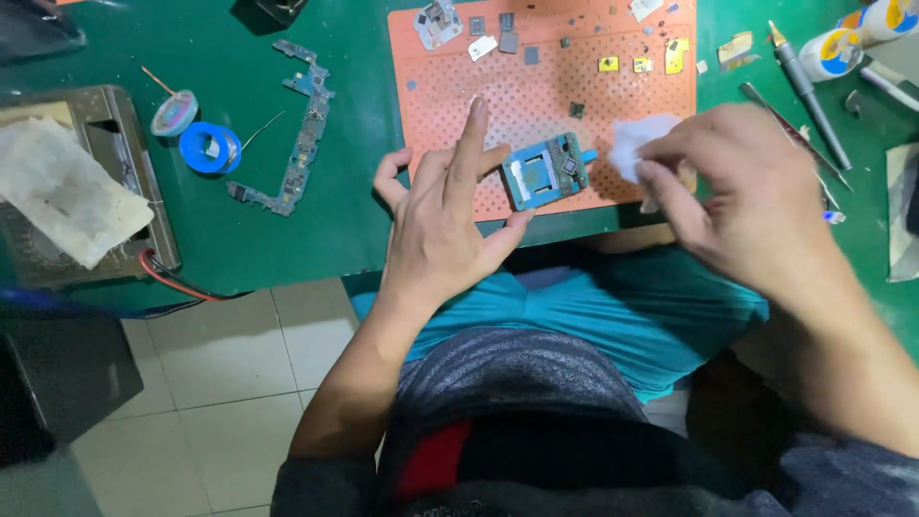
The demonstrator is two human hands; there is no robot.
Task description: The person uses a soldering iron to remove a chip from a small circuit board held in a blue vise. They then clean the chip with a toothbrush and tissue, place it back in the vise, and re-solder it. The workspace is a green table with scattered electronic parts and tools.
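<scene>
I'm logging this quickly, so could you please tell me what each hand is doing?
Left hand: pinching the small blue circuit board, other fingers spread.
Right hand: closed on a white wipe.

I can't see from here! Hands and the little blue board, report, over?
Left hand pinching small blue circuit board on orange mat. Right hand holding white wipe beside it. Nothing between.
</scene>
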